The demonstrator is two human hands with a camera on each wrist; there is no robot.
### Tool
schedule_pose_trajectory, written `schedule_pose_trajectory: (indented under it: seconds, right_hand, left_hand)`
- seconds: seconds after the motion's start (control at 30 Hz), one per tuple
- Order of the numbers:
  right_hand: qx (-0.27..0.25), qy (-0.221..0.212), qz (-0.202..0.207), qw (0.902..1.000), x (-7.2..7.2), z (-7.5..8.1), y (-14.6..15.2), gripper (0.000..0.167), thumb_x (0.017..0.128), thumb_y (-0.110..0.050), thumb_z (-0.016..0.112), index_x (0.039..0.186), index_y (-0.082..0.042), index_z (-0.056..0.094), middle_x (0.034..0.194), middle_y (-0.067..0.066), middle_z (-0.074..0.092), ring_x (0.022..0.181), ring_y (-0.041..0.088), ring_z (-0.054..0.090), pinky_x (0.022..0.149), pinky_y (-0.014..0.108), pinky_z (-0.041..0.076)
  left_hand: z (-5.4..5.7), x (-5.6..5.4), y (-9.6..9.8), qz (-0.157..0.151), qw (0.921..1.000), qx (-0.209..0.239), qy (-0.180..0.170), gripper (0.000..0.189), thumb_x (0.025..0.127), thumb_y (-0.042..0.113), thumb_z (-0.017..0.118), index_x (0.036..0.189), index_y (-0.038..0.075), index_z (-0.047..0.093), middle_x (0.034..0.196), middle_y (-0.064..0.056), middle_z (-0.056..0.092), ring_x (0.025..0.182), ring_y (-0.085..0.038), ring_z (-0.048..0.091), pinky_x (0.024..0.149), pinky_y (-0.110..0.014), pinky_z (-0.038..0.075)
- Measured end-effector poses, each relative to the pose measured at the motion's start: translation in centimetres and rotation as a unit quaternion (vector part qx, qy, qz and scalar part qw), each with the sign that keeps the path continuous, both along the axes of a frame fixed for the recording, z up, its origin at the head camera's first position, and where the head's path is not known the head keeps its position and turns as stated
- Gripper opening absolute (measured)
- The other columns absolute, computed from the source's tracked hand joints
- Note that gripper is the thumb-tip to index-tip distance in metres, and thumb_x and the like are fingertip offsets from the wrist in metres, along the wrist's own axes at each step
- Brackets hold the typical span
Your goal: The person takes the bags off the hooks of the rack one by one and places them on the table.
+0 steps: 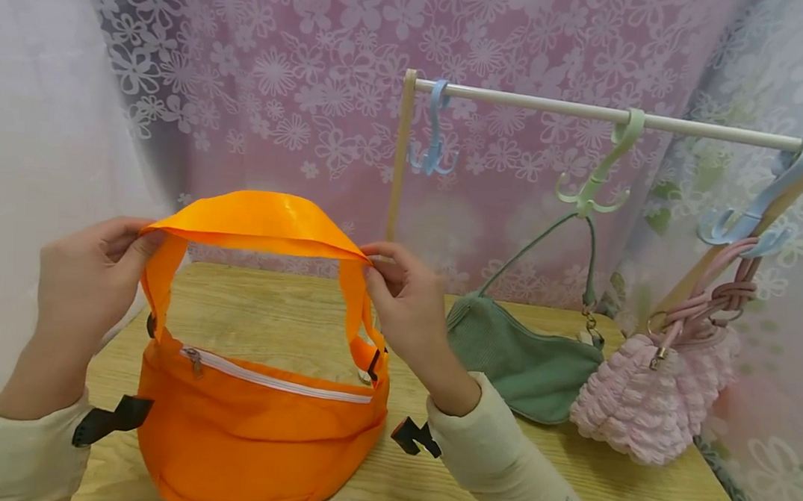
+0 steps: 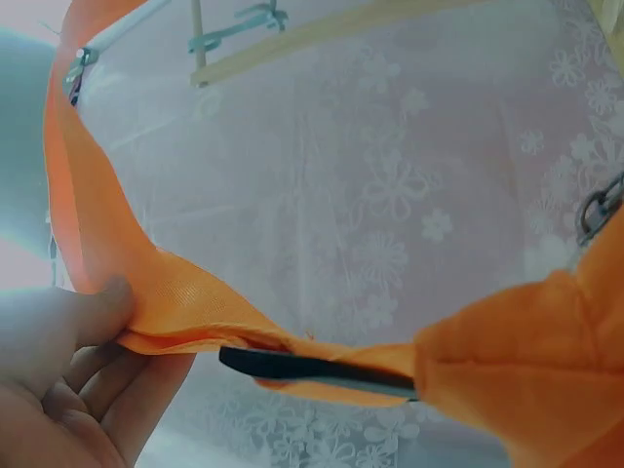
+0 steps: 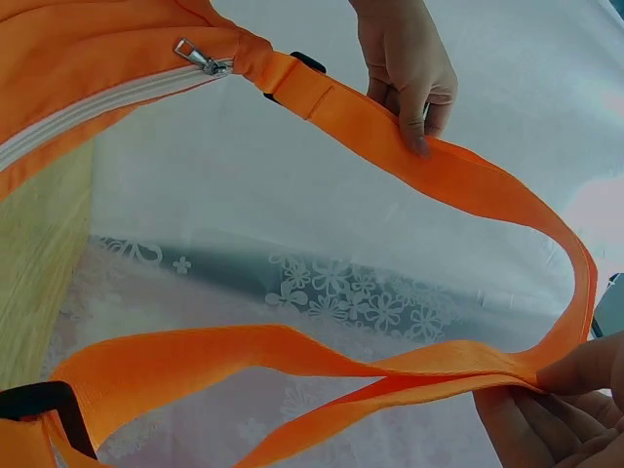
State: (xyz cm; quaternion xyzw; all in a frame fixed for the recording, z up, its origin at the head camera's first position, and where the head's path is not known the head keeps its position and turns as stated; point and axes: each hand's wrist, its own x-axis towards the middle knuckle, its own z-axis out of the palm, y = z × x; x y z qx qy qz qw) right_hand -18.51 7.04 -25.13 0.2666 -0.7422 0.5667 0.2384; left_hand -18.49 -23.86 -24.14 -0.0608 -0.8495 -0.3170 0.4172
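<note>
Head | left grip, right grip pinch orange strap | orange bag below, between grips

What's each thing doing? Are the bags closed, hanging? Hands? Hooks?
Orange bag: looks zipped closed, not hung up
Orange strap: pinched, raised in a loop
Left hand: pinching strap
Right hand: pinching strap
Green bag: on green hook, closure unclear
Pink bag: on right blue hook, closure unclear
Left blue hook: holding no bag
</note>
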Motion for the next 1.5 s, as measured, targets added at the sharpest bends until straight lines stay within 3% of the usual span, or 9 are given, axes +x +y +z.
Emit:
schedule_pose_trajectory:
  seconds: [0.17,0.3,0.4,0.5,0.6,0.73,0.83,0.97,1.5]
  right_hand:
    - [0.009,-0.027,0.006,0.9996,-0.1,-0.6,-1.2,0.021,0.096,-0.002,0.059,0.115,-0.005,0.066,0.109,0.012,0.071,0.083,0.018,0.071,0.053,0.021,0.048]
    - [0.015,-0.046,0.012,0.9988,0.0,-1.0,-2.2,0.021,0.095,-0.003,0.06,0.115,-0.006,0.067,0.111,0.011,0.071,0.09,0.016,0.071,0.067,0.021,0.055]
    - [0.022,-0.042,0.013,0.9988,-0.1,-1.2,-2.8,0.021,0.095,-0.003,0.06,0.115,-0.007,0.067,0.109,0.011,0.072,0.086,0.017,0.071,0.057,0.021,0.051]
    - [0.029,-0.028,0.013,0.9991,-0.3,-1.4,-3.1,0.021,0.095,-0.003,0.06,0.115,-0.007,0.067,0.108,0.011,0.072,0.078,0.017,0.07,0.048,0.022,0.042]
    - [0.037,-0.015,0.006,0.9992,-0.8,-1.5,-3.3,0.023,0.096,-0.004,0.059,0.116,-0.007,0.068,0.108,0.011,0.072,0.075,0.018,0.07,0.048,0.021,0.042]
    - [0.047,-0.006,-0.009,0.9989,-1.6,-1.5,-3.4,0.024,0.095,-0.003,0.059,0.117,-0.006,0.069,0.108,0.01,0.072,0.078,0.018,0.07,0.056,0.02,0.049]
    - [0.048,0.0,-0.015,0.9987,-2.2,-1.6,-3.3,0.023,0.095,-0.003,0.06,0.115,-0.005,0.07,0.107,0.009,0.072,0.082,0.017,0.07,0.067,0.02,0.054]
    - [0.047,-0.004,-0.018,0.9987,-3.1,-1.9,-3.2,0.023,0.094,-0.003,0.061,0.115,-0.003,0.071,0.11,0.01,0.072,0.085,0.018,0.07,0.072,0.021,0.055]
    - [0.067,-0.038,-0.054,0.9956,-6.5,-4.0,-3.3,0.023,0.095,-0.004,0.061,0.116,-0.004,0.072,0.107,0.009,0.072,0.081,0.017,0.069,0.061,0.019,0.051]
  left_hand:
    - [0.6,-0.1,-1.7,0.068,0.9971,0.0,-0.036,0.034,0.098,0.024,0.06,0.118,-0.003,0.068,0.106,-0.025,0.068,0.093,0.0,0.067,0.07,0.003,0.027]
    - [0.8,-0.1,-2.8,0.098,0.9923,0.004,-0.076,0.04,0.101,0.029,0.053,0.124,-0.002,0.065,0.113,-0.026,0.065,0.104,-0.045,0.06,0.073,-0.003,0.033]
    - [0.8,-0.1,-3.3,0.106,0.987,0.018,-0.12,0.047,0.103,0.035,0.046,0.132,0.0,0.059,0.121,-0.026,0.061,0.112,-0.045,0.056,0.093,-0.028,0.048]
    - [0.8,-0.2,-3.6,0.104,0.9801,0.041,-0.164,0.053,0.104,0.039,0.04,0.139,0.002,0.052,0.128,-0.027,0.057,0.117,-0.045,0.053,0.096,-0.061,0.04]
    - [0.6,-0.4,-3.9,0.107,0.9756,0.044,-0.187,0.055,0.104,0.041,0.038,0.14,0.002,0.05,0.129,-0.027,0.056,0.118,-0.046,0.052,0.094,-0.062,0.041]
    - [0.3,-0.7,-4.3,0.102,0.9814,0.011,-0.163,0.051,0.104,0.036,0.044,0.131,-0.005,0.057,0.12,-0.03,0.06,0.114,-0.049,0.054,0.073,-0.024,0.047]
    - [0.1,-1.0,-4.3,0.09,0.9844,-0.012,-0.151,0.047,0.103,0.03,0.048,0.125,-0.009,0.06,0.114,-0.031,0.061,0.111,-0.051,0.055,0.07,-0.025,0.048]
    - [-0.2,-1.6,-4.3,0.075,0.9808,-0.037,-0.176,0.045,0.103,0.027,0.049,0.125,-0.011,0.058,0.115,-0.032,0.06,0.111,-0.053,0.053,0.084,-0.062,0.044]
    - [-2.6,-5.0,-5.3,0.002,0.963,-0.116,-0.243,0.041,0.1,0.026,0.055,0.12,-0.009,0.062,0.112,-0.035,0.061,0.095,-0.048,0.056,0.065,-0.047,0.047]
